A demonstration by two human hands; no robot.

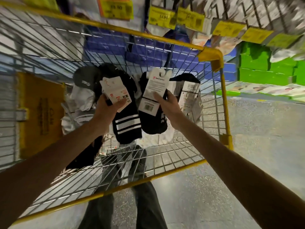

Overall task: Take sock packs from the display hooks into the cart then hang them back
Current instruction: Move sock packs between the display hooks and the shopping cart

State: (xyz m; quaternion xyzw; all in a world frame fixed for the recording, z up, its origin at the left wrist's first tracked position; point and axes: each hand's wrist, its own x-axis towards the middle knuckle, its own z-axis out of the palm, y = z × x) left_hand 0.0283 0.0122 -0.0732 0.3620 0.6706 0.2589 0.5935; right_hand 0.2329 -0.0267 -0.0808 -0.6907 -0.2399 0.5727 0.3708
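left hand (108, 108) grips a black white-striped sock pack (125, 116); right hand (166, 103) grips a black barcoded sock pack (152, 103) over the cart (212, 60).

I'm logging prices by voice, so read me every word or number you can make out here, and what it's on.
"18.90": orange price tag, top of view.
"14.90": yellow price tag to its right.
Too blurred or small to read: the other yellow tags, the card on the black sock pack in the right hand, the card on the striped sock pack in the left hand, and the cart's yellow panel.
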